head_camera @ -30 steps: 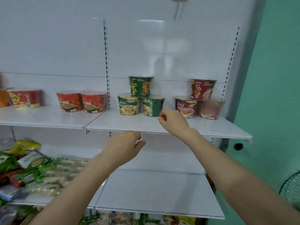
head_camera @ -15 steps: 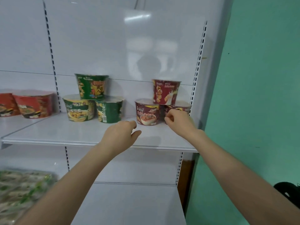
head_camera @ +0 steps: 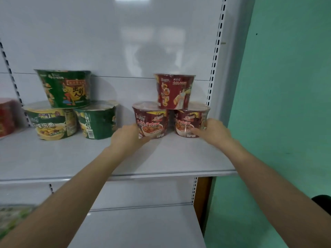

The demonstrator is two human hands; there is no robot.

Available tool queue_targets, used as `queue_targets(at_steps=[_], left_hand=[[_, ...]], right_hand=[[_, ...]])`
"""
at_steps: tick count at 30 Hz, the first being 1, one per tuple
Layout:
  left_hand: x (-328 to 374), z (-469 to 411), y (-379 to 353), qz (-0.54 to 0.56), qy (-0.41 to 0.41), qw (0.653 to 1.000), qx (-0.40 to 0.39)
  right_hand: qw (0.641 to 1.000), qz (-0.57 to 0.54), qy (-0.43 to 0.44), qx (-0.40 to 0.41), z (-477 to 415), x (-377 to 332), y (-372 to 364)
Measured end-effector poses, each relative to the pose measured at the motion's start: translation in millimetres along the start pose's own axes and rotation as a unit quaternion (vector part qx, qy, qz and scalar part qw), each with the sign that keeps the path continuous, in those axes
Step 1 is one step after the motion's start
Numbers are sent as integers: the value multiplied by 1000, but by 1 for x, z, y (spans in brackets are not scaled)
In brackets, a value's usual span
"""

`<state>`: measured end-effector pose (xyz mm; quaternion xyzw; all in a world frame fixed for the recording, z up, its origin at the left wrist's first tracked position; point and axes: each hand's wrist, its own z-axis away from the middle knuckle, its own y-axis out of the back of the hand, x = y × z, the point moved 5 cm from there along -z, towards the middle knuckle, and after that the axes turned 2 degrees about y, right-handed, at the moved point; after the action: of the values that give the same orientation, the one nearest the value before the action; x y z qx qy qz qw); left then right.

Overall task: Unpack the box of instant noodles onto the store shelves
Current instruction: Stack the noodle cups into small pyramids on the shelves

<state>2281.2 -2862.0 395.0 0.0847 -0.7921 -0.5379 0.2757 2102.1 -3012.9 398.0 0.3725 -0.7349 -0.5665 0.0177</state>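
Note:
Three dark red noodle bowls form a small pile at the right end of the white shelf (head_camera: 71,158). My left hand (head_camera: 128,138) cups the lower left side of the left bowl (head_camera: 152,120), thumb along its base. My right hand (head_camera: 213,130) holds the right bowl (head_camera: 186,122), fingers across its front and thumb on its side. A taller red cup (head_camera: 174,91) stands on top of both. The box is out of view.
A pile of three green noodle bowls (head_camera: 64,88) stands to the left, with a red bowl (head_camera: 6,117) at the far left edge. The lower shelf (head_camera: 143,226) has packets (head_camera: 12,213) at its left. A green wall (head_camera: 286,104) borders the shelving on the right.
The view has swung right and closer to the red pile. Both hands have reached forward from above the shelf edge onto the two bottom red bowls.

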Motion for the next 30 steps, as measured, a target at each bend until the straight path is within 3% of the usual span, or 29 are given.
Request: queue_targets(at_steps=[7,11,15,24,30], left_hand=[[-12,-47,-32,131,26,990,-50],[-15,-66,-48,160,46,986,-17],[-23,-79,-56,160,68,985,8],[-27,-83,-61,153,86,984,16],[-27,-84,-62,156,79,985,5]], right_hand=[[989,-123,-53,-60,-20,25,-13],[974,-216,-46,-61,-42,30,-30],[971,-234,-30,-25,-53,31,-35],[968,-241,-7,-65,-60,47,-34],[956,-291,-13,-28,-62,41,-42]])
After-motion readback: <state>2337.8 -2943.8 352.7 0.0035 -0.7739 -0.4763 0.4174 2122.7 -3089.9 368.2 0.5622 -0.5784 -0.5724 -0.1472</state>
